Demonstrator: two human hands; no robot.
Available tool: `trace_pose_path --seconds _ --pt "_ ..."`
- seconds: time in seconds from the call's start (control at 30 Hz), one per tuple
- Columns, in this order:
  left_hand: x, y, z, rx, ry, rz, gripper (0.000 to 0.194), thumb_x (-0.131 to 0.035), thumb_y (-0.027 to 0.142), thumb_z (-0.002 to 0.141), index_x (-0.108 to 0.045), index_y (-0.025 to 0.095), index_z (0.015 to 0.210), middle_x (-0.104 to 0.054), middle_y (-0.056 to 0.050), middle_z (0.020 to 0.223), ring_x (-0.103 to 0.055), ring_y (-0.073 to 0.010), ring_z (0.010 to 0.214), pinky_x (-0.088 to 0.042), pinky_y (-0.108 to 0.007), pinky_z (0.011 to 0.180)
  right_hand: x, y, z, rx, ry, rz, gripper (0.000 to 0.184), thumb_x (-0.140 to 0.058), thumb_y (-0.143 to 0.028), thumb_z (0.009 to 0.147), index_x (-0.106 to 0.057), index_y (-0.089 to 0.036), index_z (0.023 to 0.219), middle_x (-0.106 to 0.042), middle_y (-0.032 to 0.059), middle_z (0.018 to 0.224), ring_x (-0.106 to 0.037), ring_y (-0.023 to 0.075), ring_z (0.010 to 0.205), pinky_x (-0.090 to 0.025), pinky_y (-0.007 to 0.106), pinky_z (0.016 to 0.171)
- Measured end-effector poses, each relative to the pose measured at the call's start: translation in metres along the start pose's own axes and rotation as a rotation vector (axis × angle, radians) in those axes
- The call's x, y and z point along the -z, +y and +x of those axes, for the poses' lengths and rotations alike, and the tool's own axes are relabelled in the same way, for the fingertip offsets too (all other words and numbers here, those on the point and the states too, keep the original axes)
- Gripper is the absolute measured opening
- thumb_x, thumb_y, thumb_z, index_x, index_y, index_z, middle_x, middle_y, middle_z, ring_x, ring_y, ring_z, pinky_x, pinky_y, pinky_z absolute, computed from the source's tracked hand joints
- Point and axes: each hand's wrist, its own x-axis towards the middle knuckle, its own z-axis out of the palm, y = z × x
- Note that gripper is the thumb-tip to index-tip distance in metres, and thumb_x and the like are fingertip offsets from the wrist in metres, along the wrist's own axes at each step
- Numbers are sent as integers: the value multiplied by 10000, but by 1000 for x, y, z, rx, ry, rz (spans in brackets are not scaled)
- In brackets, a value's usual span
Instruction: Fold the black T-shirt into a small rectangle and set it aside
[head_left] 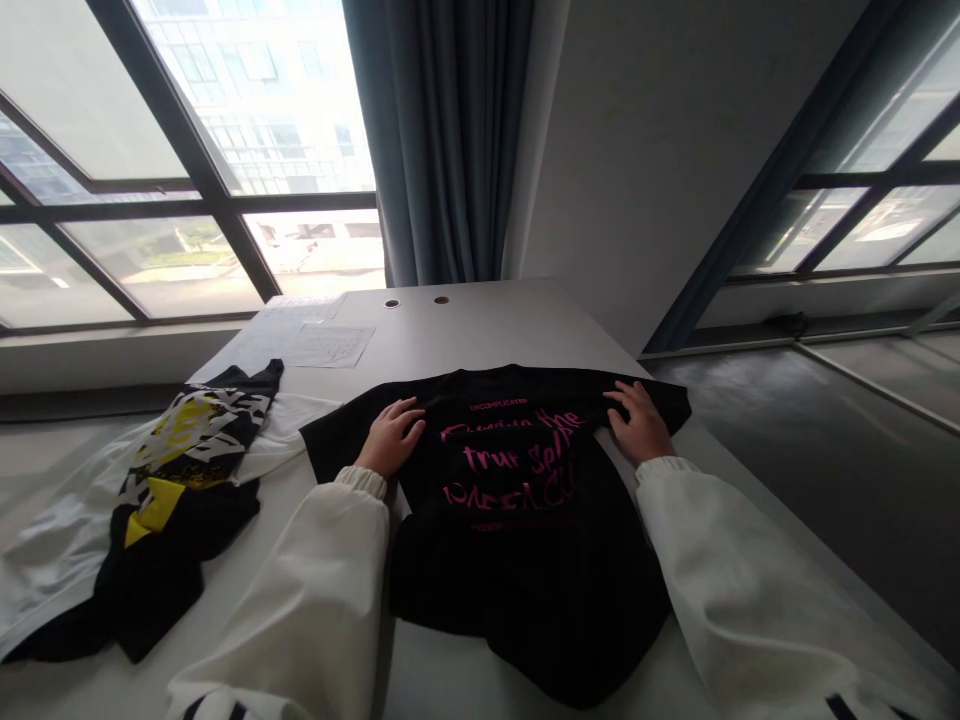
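A black T-shirt (525,570) with pink lettering lies spread on the white table, its collar edge away from me and its hem, a little bunched, towards me. My left hand (390,437) rests on the shirt near its left sleeve, fingers stretched out and thumb apart. On the other side, my right hand (639,422) lies over the right sleeve with its fingers apart. Both palms face down, so any fold of cloth under them is hidden. White sleeves with gathered cuffs cover my forearms.
Left of the shirt lie a black garment with yellow and white print (180,450) and white cloth (67,520). Sheets of paper (330,345) sit at the far left of the table (495,320), near two round holes. Behind are a blue-grey curtain (442,140) and windows.
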Motion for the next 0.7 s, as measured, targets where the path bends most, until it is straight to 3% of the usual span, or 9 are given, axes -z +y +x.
trace_pose_path --seconds 0.07,0.13,0.23,0.3,0.4,0.53,0.7 --pt "8 4 -26 -129 -11 -44 416 -479 440 1062 -706 267 1364 -622 -60 1520 -529 -247 1428 -394 -465 1246 9 -20 -18 36 -20 39 393 -539 -314 958 -692 -250 1315 -595 100 1530 -379 336 1558 -328 587 1279" --pt "12 12 -51 -212 -83 -13 437 -573 471 1022 -680 288 1403 -627 -59 1513 -520 -275 1435 -397 -497 1236 14 -38 -34 95 -158 107 410 -539 -332 981 -669 -270 1365 -622 85 1507 -426 318 1535 -358 576 1268" --pt "12 27 -77 -264 -196 45 481 -683 470 962 -676 304 1413 -619 -62 1524 -492 -320 1462 -372 -541 1241 9 -57 -45 171 -431 166 378 -594 -364 964 -709 -288 1316 -641 73 1490 -457 330 1515 -410 587 1235" --pt "11 34 -82 -274 -223 64 393 -689 437 963 -724 319 1336 -628 -52 1512 -492 -320 1462 -363 -534 1245 3 -61 -44 182 -499 154 331 -622 -361 944 -749 -286 1240 -640 80 1489 -465 349 1505 -418 609 1222" --pt "11 40 -79 -267 -228 57 225 -629 342 992 -772 319 1164 -681 -35 1435 -560 -284 1389 -393 -505 1218 -3 -63 -40 189 -477 126 243 -616 -332 932 -777 -276 1105 -681 90 1426 -492 367 1472 -408 645 1214" --pt "10 37 -71 -244 -204 -21 226 -504 264 1023 -722 280 1079 -764 -40 1226 -680 -224 1192 -402 -461 1213 -3 -67 -36 196 -451 162 185 -565 -292 937 -739 -274 999 -730 80 1338 -521 353 1439 -398 651 1215" --pt "10 31 -74 -99 -165 -70 247 -404 345 1052 -629 262 1109 -755 -52 1002 -724 -230 956 -556 -359 918 3 -78 -37 79 -383 187 208 -467 -288 987 -662 -298 1056 -766 44 1146 -703 290 1188 -301 614 1282"
